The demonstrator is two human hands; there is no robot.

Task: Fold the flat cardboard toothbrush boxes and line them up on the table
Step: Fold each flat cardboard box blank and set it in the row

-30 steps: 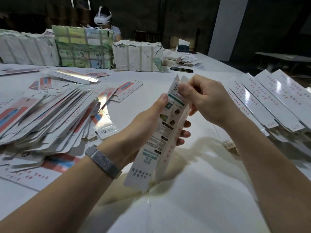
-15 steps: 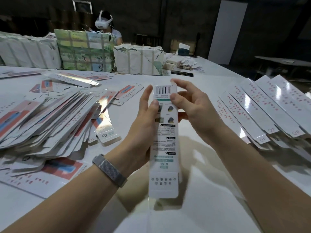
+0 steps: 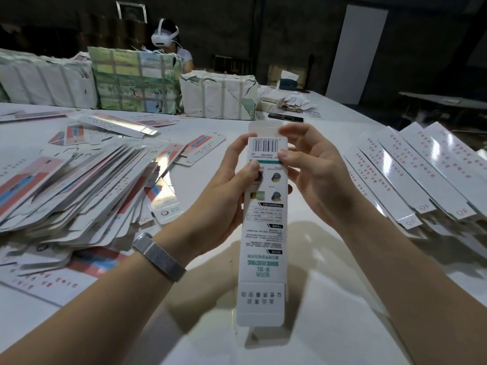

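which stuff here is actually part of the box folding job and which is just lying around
Part of the job:
box in hand, gripped by left hand and right hand
flat box pile
folded box row

Lying about:
wrapped bundles
black phone

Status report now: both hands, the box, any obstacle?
Left hand and right hand both pinch the box near its barcode end. Box upright, top flap still open. Nothing in the way; finished row lies right.
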